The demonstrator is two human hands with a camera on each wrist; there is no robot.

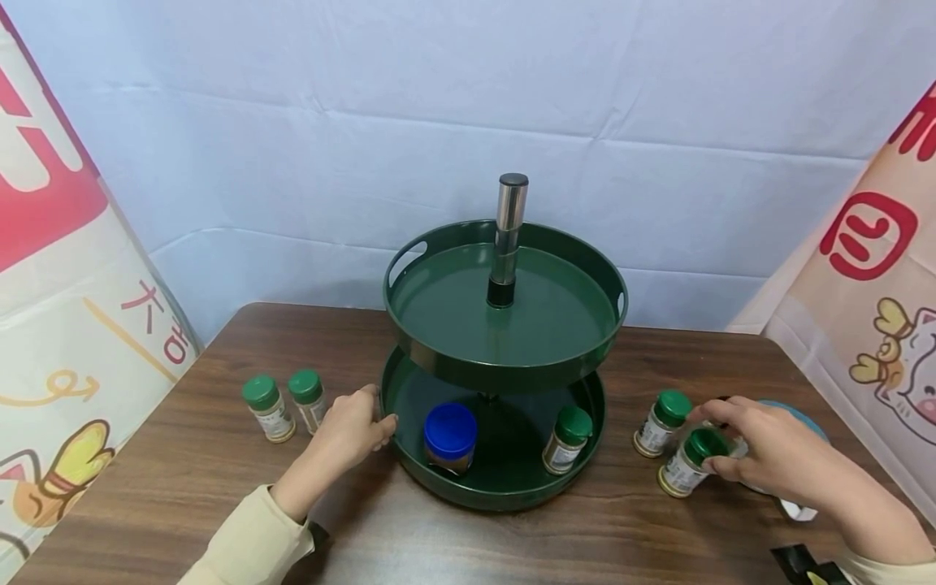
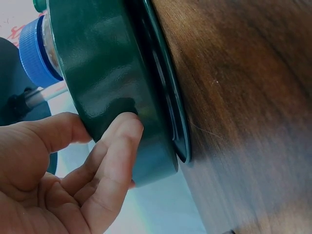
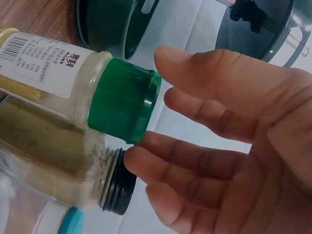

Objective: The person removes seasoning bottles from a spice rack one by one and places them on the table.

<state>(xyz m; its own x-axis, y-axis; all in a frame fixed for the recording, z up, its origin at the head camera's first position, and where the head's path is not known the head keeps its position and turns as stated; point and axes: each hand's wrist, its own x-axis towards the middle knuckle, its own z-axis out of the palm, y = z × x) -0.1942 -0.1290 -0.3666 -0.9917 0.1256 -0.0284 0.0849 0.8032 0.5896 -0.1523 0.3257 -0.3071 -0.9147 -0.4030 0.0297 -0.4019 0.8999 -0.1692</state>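
A two-tier green turntable tray stands mid-table in the head view. My left hand (image 1: 356, 426) is at its lower tier (image 1: 504, 497); in the left wrist view the thumb and fingers (image 2: 117, 146) pinch the tier's wall. On that tier are a blue-lidded jar (image 1: 449, 439) and a green-capped spice jar (image 1: 566, 440). At the right, my right hand (image 1: 768, 447) hovers around the cap of a spice jar (image 1: 685, 465), fingers spread; in the right wrist view its thumb and fingertips lie close to the green cap (image 3: 124, 100). A second green-capped jar (image 1: 660, 424) stands just behind.
Two more green-capped jars (image 1: 269, 409) (image 1: 309, 398) stand on the left of the wooden table (image 1: 183, 487). Beside the right-hand jar is a black-capped jar (image 3: 53, 151) and a teal-lidded container (image 3: 70, 222). The upper tier (image 1: 453, 317) surrounds a metal post (image 1: 509, 215).
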